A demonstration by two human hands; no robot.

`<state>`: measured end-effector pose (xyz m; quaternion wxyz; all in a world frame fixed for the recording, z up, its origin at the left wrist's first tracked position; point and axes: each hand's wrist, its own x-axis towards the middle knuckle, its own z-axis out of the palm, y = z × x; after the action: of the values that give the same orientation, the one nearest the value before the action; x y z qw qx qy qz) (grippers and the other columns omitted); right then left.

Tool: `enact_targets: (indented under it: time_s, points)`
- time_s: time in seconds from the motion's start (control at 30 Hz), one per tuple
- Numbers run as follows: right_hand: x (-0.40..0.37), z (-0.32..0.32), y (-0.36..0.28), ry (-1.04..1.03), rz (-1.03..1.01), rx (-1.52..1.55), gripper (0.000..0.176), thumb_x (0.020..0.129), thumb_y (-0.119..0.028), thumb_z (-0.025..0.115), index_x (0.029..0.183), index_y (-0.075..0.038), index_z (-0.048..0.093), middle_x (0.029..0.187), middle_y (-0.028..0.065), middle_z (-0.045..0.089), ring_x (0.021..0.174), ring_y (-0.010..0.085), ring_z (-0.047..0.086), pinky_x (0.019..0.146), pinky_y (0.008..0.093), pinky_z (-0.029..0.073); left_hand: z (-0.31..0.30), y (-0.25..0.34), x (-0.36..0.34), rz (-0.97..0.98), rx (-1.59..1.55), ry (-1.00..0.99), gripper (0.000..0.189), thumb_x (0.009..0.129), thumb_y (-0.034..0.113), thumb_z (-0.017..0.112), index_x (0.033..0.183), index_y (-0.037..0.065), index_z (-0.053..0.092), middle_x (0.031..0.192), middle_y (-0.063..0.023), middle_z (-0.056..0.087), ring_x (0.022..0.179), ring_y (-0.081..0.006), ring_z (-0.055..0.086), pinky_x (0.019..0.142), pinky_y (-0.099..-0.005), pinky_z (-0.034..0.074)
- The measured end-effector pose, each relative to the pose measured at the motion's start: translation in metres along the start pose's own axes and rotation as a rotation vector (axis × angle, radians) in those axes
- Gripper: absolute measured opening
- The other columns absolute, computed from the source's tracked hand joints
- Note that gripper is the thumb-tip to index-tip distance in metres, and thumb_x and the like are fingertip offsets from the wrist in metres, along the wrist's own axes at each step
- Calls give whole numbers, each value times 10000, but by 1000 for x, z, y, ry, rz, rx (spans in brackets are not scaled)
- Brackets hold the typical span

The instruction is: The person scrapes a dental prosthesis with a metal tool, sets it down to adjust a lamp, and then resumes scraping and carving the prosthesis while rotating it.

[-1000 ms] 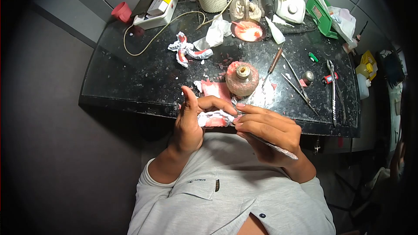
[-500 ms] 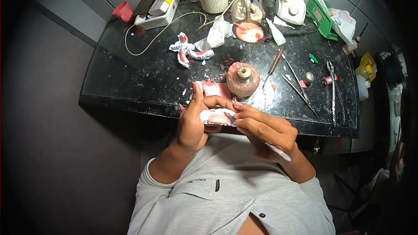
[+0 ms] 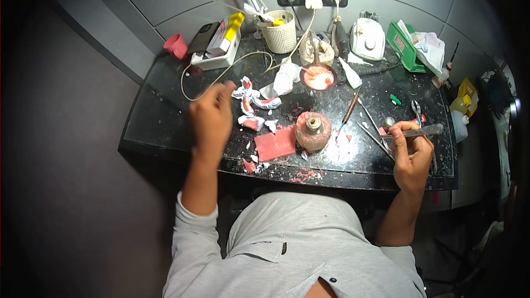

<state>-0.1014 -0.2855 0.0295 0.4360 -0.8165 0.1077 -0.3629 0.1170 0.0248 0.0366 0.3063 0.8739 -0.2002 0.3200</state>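
Hands were well apart. The right hand [image 3: 413, 157] was closed on a flat metal tool [image 3: 428, 131], pinched by thumb and fingers, presumably for fine control. The left hand [image 3: 212, 118] was blurred; could not tell whether it gripped anything. Just beside it lay lumpy white-and-pink pieces [image 3: 247, 95], probably grouped for reach. Between the hands: a rectangular pink sheet [image 3: 275, 143] and a squat, rounded, pink-crusted bottle [image 3: 312, 137].

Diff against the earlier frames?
Left hand (blurred) moved forward and left; the pink-and-white piece it held apparently now lies on the table, just nearer than the red-and-white cluster. Right hand moved right and forward, still gripping the metal tool. View tilted up. Cluster and glass bottle look unmoved.
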Motion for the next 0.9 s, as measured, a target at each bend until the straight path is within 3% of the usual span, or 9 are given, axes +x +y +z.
enact_targets:
  time_s: [0.13, 0.2, 0.27, 0.37, 0.5, 0.57, 0.67, 0.77, 0.9]
  points:
    - [9, -18, 7, -6, 74, -67, 179, 992, -90, 631, 892, 54, 667, 654, 78, 620, 569, 134, 533, 551, 312, 412, 13, -56, 125, -116, 256, 14, 426, 937, 479, 661, 914, 60, 737, 925, -206, 732, 931, -415, 691, 803, -517, 523]
    - [13, -27, 2, -64, 87, -176, 169, 984, -87, 632, 895, 53, 664, 637, 100, 595, 549, 152, 512, 543, 333, 399, 38, -90, 190, -256, 302, -141, 456, 916, 481, 688, 1063, 52, 730, 1088, -231, 729, 1070, -412, 683, 902, -495, 533]
    - [14, -31, -5, -137, 95, -306, 140, 959, -72, 639, 893, 50, 650, 619, 159, 553, 516, 214, 503, 543, 373, 397, 74, -129, 236, -375, 454, -325, 633, 870, 529, 728, 1233, 13, 675, 1263, -256, 675, 1194, -401, 649, 998, -466, 518]
    - [15, -37, -5, -134, 64, -313, 143, 957, -70, 637, 876, 48, 641, 633, 166, 567, 523, 243, 529, 549, 381, 406, 110, -159, 262, -376, 467, -509, 811, 823, 583, 758, 1325, -37, 610, 1370, -253, 617, 1255, -383, 621, 1045, -447, 501]
    - [20, -51, -6, -138, 127, -327, 141, 940, -60, 642, 850, 45, 619, 690, 191, 593, 579, 301, 581, 584, 395, 426, 134, -162, 273, -432, 475, -557, 781, 802, 551, 765, 1319, -16, 620, 1385, -243, 610, 1261, -358, 623, 1047, -429, 510]
    - [22, -57, -4, -166, 126, -391, 168, 935, -88, 650, 829, 36, 610, 721, 215, 614, 631, 395, 599, 608, 438, 440, 140, -168, 276, -383, 501, -541, 745, 778, 522, 784, 1285, -6, 645, 1335, -242, 644, 1233, -348, 644, 1031, -425, 520]
    - [23, -63, -10, -191, 143, -478, 217, 936, -121, 662, 797, 32, 595, 726, 217, 623, 670, 426, 611, 622, 462, 447, 134, -157, 276, -358, 496, -530, 728, 757, 481, 800, 1230, -54, 662, 1295, -274, 655, 1189, -368, 667, 994, -421, 533]
    - [22, -66, -10, -312, 170, -617, 259, 934, -163, 677, 778, 26, 594, 746, 216, 644, 716, 441, 630, 645, 486, 465, 154, -192, 287, -336, 468, -501, 663, 771, 450, 796, 1185, -53, 673, 1223, -265, 691, 1091, -348, 707, 912, -421, 553]
    - [20, -66, -13, -424, 182, -763, 261, 933, -193, 679, 775, 8, 627, 754, 219, 663, 744, 446, 650, 683, 517, 497, 160, -202, 299, -352, 454, -602, 697, 782, 466, 794, 1270, -11, 651, 1352, -241, 633, 1238, -360, 636, 1027, -422, 514]
